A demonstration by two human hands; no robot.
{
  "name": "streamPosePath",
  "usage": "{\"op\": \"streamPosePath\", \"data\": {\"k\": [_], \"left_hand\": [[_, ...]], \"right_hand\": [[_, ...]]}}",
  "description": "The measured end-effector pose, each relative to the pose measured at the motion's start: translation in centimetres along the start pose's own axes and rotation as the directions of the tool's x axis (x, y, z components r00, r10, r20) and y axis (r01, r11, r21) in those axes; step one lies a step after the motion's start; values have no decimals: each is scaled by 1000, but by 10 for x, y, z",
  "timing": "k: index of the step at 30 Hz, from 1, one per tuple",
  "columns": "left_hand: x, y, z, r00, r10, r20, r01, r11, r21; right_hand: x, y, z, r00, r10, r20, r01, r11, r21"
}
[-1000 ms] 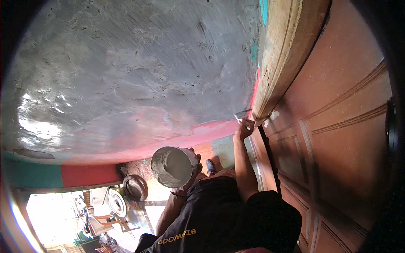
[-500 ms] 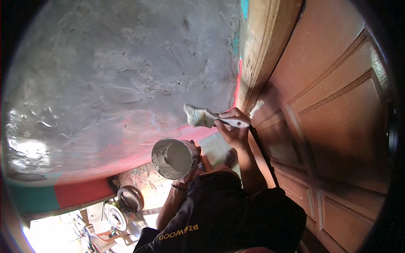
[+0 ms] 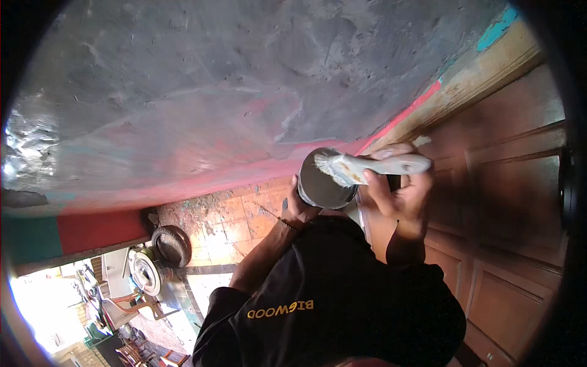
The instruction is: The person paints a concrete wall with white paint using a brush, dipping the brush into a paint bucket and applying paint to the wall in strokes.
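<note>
My left hand, with a dark bracelet at its wrist, is wrapped round the side of a round container. Its inside looks grey and wet, though how full it is I cannot tell. A paintbrush with a pale handle is gripped in my right hand. The whitish, smeared bristles lie over the container's mouth; whether they touch what is inside is unclear. Just beyond both hands rises a wall, grey and wet-looking, with pink showing along its lower part.
A brown panelled door and its wooden frame stand close on my right. On the left, a tyre rests by the wall's foot on tiled floor. Beyond it are a white wheel-like object and assorted items near a bright opening.
The paintbrush has come from beside the container to over its mouth. My view has shifted, so hands and container appear farther right, and more floor shows at left.
</note>
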State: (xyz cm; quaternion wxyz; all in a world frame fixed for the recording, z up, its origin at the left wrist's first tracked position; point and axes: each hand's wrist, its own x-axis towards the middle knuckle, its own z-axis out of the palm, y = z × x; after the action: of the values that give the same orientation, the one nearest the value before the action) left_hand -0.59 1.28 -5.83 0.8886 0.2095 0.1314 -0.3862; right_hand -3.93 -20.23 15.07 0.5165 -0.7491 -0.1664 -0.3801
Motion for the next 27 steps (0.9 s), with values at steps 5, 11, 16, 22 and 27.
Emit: {"op": "streamPosePath", "data": {"k": [5,11,16,22,27], "left_hand": [[-1,18,0,981,41,188,-43,999,7],[-6,32,-11,990,-31,139,31,1000,-3],[-7,39,-11,986,-61,152,59,998,22],[-5,39,-17,979,-120,166,124,992,-14],[-9,39,-4,983,-70,168,66,997,28]], "right_hand": [[10,-4,40,949,186,254,-141,973,-185],[0,2,58,857,393,332,-287,901,-326],[0,2,66,831,454,320,-339,871,-355],[-3,1,70,793,497,351,-372,853,-367],[-6,1,67,844,416,338,-289,884,-367]]}}
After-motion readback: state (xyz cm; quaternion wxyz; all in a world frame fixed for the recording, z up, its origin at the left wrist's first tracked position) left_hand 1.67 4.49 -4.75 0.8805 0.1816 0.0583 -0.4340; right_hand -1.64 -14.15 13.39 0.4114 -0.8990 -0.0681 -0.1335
